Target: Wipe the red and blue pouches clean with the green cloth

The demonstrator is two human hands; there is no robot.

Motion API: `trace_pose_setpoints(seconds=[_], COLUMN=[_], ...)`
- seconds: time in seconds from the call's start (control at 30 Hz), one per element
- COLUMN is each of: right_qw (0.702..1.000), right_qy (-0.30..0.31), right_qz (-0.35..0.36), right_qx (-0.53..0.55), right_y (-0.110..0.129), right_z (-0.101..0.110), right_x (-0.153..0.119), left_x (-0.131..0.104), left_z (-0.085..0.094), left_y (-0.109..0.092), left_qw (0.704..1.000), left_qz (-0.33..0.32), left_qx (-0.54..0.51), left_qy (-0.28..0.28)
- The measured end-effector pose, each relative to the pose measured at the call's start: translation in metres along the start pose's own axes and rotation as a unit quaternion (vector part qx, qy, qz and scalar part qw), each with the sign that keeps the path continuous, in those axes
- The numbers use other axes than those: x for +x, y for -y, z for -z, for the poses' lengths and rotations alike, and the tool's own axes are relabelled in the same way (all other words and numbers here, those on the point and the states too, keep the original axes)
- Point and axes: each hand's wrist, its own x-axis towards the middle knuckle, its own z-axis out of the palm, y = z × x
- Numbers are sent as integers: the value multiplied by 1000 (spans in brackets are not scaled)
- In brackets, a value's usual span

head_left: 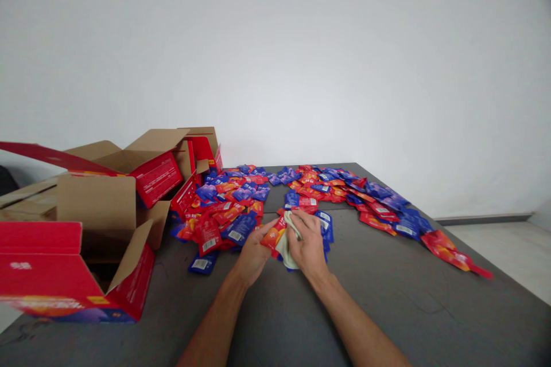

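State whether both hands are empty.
No, the left hand holds a red-and-orange packet, and the right hand holds a bunched pale cloth.

A plain white wall (275,57) rose behind the desk (387,309) and filled most of the view, smooth and bare, brightest in a soft patch above the desk's far edge and greyer farther out to either side. The desk itself had a matte dark grey top, with a thin seam running across it toward the far end and a few faint dark lines on its right part. To the right of the desk lay a pale, greyish floor (508,238), bordered at the wall by a dark grey skirting strip (486,219). Beyond the desk's left side, a black shape (6,179) was too cut off to identify.
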Motion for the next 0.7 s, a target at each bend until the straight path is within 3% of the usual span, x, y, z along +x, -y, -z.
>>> trace_pose_setpoints(seconds=[0.23, 0.43, 0.53, 0.7], right_qw=[981, 983, 982, 971], right_qy=[173, 182, 183, 199], right_qz=[56, 10, -35, -78], right_qx=[64, 30, -28, -106], right_y=[24, 16, 7, -3], right_z=[-9, -9, -11, -11], right_x=[-12, -12, -14, -16], left_x=[2, 12, 16, 18], left_z=[0, 13, 29, 59], left_y=[5, 7, 6, 5], left_qw=[995, 954, 896, 737], left_qz=[-49, -64, -87, -117], left_qx=[65, 241, 379, 611], left_qy=[-58, -169, -213, -265])
